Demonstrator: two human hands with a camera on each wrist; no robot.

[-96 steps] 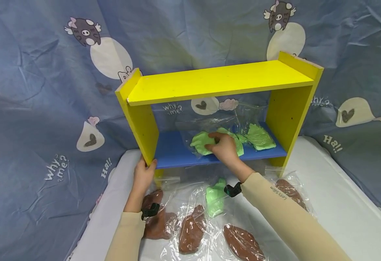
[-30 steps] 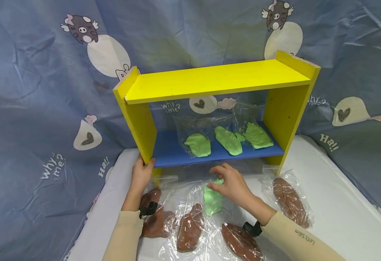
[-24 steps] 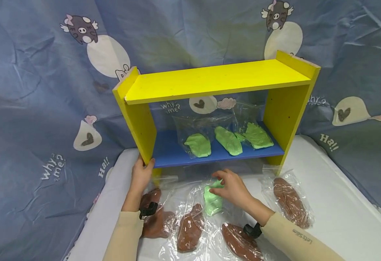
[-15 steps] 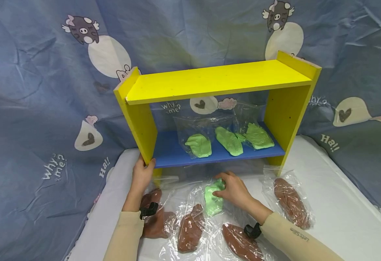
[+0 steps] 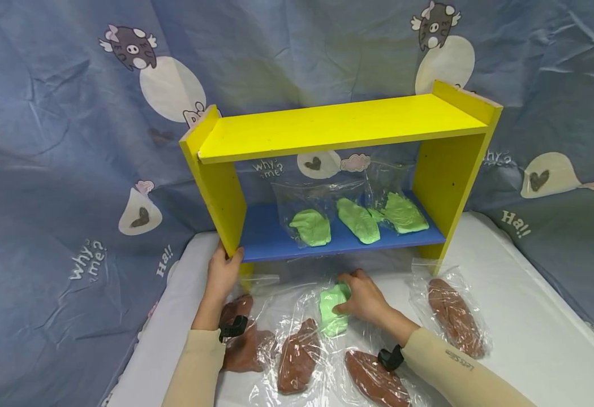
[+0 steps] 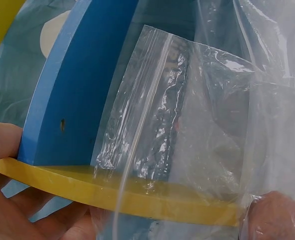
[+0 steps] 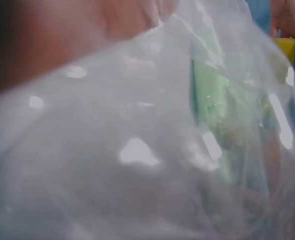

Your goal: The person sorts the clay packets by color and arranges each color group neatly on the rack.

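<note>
My left hand (image 5: 223, 275) grips the lower left side panel of a yellow and blue shelf (image 5: 327, 127). In the left wrist view its thumb and fingers (image 6: 47, 212) wrap the yellow panel edge. On the white table in front of the shelf, my right hand (image 5: 364, 297) pinches the upper right of a green clay-like piece (image 5: 332, 319) in a clear plastic bag. The right wrist view is blurred, with the bag (image 7: 137, 185) covering much of it. Several bagged green pieces (image 5: 311, 227) lie on the blue shelf board (image 5: 263, 234).
Several brown clay-like pieces in clear bags lie on the table, including one by the right arm (image 5: 375, 377), one in the middle (image 5: 297, 362) and one at far right (image 5: 455, 316). A zip bag (image 6: 137, 115) leans over the shelf edge in the left wrist view. A patterned blue cloth (image 5: 73, 141) hangs behind.
My right hand has left the green pieces on the shelf, come down to the green piece on the table, and closed its thumb and fingers on it. The left hand keeps its grip.
</note>
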